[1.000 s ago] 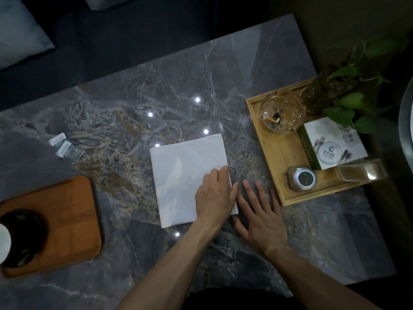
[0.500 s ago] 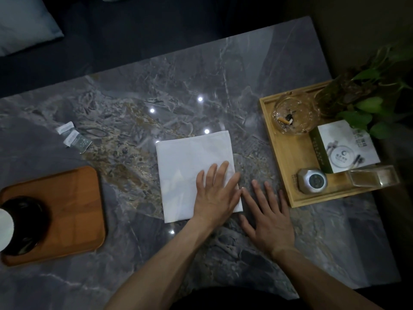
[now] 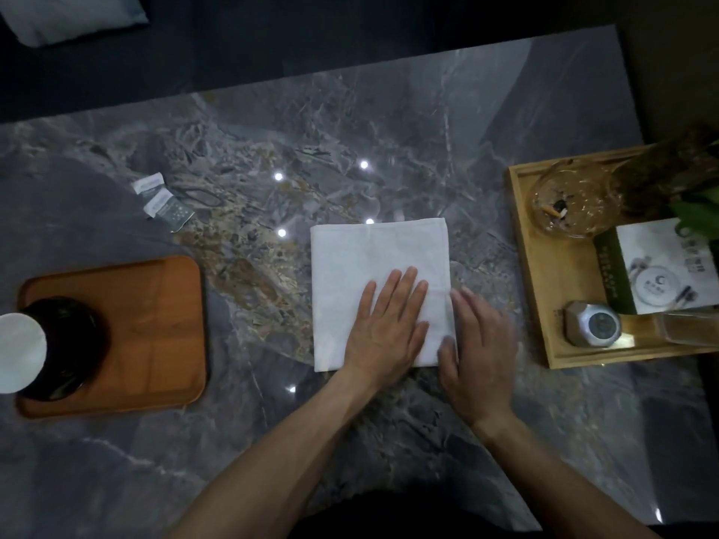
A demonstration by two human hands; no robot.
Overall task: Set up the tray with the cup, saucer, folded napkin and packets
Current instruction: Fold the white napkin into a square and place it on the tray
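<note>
A white napkin lies flat as a square on the grey marble table. My left hand presses flat on its lower right part, fingers spread. My right hand lies along the napkin's right edge, its fingertips touching the cloth; it is blurred. At the left sits a reddish wooden tray carrying a dark saucer and a white cup, partly cut off by the frame. Two or three small packets lie on the table behind the tray.
At the right stands a light wooden tray with a glass ashtray, a white box, a small silver gadget, a clear container and a plant. A pillow lies at the far left.
My left hand has flattened and slid across the napkin. My right hand has moved in from the bare table to the napkin's right edge. The view has shifted.
</note>
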